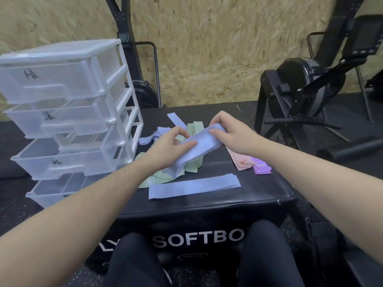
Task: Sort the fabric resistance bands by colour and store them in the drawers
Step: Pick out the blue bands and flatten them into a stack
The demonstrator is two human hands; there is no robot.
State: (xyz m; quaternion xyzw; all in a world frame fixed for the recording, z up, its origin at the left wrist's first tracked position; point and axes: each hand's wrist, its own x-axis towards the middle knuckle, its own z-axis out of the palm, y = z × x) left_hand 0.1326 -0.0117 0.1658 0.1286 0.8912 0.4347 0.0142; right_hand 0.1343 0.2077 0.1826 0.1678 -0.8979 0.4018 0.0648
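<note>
Both my hands hold one blue band above the black soft box. My left hand grips its lower left part, thumb on top. My right hand pinches its upper right end. Under it lies a loose heap of green bands and blue bands. A flat stack of blue bands lies near the box's front edge. To the right sit a pink stack and a purple stack. The white drawer unit stands on the left, its clear drawers pulled partly out.
A black rowing machine stands at the right, with another black machine frame behind the drawers. A black foam roller lies on the floor to the right. My knees are against the box front.
</note>
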